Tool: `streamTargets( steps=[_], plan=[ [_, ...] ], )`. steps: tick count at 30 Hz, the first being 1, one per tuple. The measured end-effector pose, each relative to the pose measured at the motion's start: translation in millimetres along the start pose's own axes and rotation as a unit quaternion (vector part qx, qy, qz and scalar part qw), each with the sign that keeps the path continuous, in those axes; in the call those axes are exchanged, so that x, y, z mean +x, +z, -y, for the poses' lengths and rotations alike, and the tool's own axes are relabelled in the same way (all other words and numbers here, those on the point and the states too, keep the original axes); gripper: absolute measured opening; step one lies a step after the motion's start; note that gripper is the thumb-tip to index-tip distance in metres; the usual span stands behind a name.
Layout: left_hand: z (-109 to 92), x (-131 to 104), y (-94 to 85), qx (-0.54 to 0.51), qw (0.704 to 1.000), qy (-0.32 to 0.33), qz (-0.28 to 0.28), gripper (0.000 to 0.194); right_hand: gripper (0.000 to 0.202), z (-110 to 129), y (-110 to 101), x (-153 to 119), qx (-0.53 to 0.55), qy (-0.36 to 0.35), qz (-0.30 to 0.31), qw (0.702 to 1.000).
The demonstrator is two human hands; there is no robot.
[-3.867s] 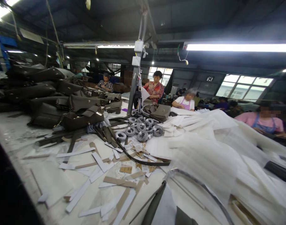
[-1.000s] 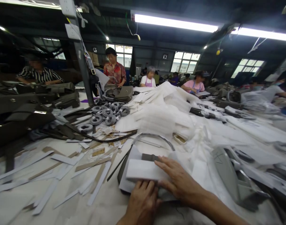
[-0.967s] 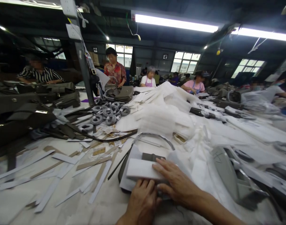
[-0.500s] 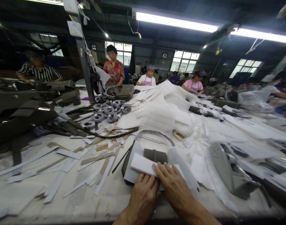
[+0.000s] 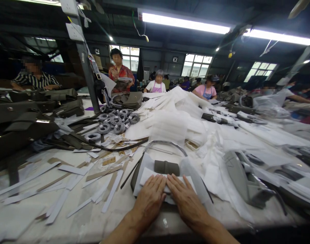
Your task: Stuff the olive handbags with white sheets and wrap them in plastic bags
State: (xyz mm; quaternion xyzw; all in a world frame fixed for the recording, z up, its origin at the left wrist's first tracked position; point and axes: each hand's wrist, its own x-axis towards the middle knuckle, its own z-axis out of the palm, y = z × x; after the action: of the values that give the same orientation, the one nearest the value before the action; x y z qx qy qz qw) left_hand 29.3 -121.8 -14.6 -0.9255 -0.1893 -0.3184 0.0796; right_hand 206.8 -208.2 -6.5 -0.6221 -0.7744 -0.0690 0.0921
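Note:
A dark olive handbag (image 5: pixel 136 176) lies on the table in front of me, its wrapped handle (image 5: pixel 167 144) arching away at the far side. White wrapping sheet (image 5: pixel 192 166) spreads over the bag, and an olive flap or tab (image 5: pixel 167 167) shows through the middle. Across the bag rests a folded white strip of padding (image 5: pixel 146 176). My left hand (image 5: pixel 151 192) lies flat on the left part of that strip, fingers stretched forward. Beside it my right hand (image 5: pixel 184 194) presses flat on the right part, fingers slightly spread. Both palms hide the bag's near edge.
Paper and cardboard strips (image 5: pixel 76 169) litter the left side. Coiled grey straps (image 5: pixel 116 122) sit behind them, near stacked olive bags (image 5: pixel 22 118). A heap of white foam sheets (image 5: pixel 175 112) rises ahead. Another olive bag (image 5: pixel 248 179) lies at right. Co-workers (image 5: pixel 120 73) work across the table.
My left hand has come up from the strip's near edge, its curled fingers now straightened flat on top. The strip's left end looks lower. The view has shifted slightly.

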Motion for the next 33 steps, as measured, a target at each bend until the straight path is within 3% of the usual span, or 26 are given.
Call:
streamTargets(
  steps=[3,8,12,18,22,26,29,33],
  plan=[
    [4,-13,14.6,0.022,1.000,-0.004,0.012,0.038,0.056,0,-4,-3,0.036,0.001,-0.002,0.999],
    [5,-21,3.3,0.050,0.995,0.068,0.050,0.049,0.084,0,-3,-6,0.071,0.002,0.057,0.996],
    [-3,-18,13.0,0.141,0.984,0.099,0.036,0.041,0.090,-6,3,-3,0.088,-0.008,0.071,0.993],
    [-12,-13,36.6,0.218,0.971,0.092,0.029,0.038,0.080,-11,10,0,0.059,-0.021,0.018,0.998],
    [0,-6,25.4,0.178,0.973,0.124,0.082,0.042,0.066,-3,11,3,0.004,-0.006,-0.075,0.997],
    [9,3,3.7,0.120,0.982,0.111,0.095,0.047,0.037,1,8,11,-0.050,0.001,-0.190,0.981],
    [6,3,-1.2,0.107,0.987,0.088,0.087,0.046,0.023,-1,4,16,-0.061,-0.023,-0.197,0.978],
    [-7,0,13.1,0.145,0.987,0.061,0.027,0.043,0.016,-4,8,16,-0.032,-0.046,-0.200,0.978]
  ],
)
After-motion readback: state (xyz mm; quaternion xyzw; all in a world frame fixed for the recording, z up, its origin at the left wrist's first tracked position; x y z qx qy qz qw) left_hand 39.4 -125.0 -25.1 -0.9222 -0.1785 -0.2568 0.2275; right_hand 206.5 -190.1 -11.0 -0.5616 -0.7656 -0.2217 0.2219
